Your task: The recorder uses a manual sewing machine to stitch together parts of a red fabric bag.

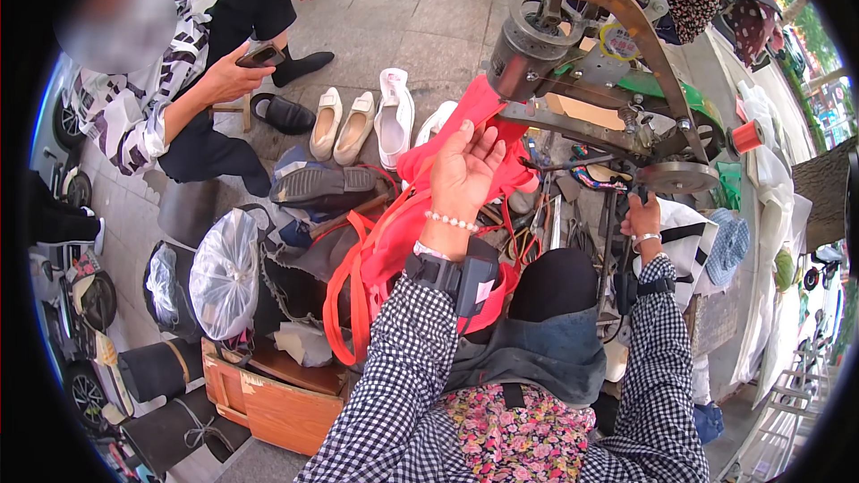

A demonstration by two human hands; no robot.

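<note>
A red cloth bag (398,215) with long straps stretches from my lap side up to a hand-cranked sewing machine (617,98); its upper end lies under the machine's arm. My left hand (467,165) rests against the cloth, palm up, fingers apart and loosely bent, not gripping it. At the right, my right hand (642,217) is closed at the rim of the machine's handwheel (680,177), apparently round its crank handle, which the fingers mostly cover. A spool of red-orange thread (744,137) stands on the machine's right side.
Several shoes (343,125) stand on the pavement beyond the bag. Scissors (526,243) and loose tools lie below the machine. An orange-brown wooden box (286,407) and a plastic-wrapped bundle (224,273) are at the left. A seated person holds a phone (259,56).
</note>
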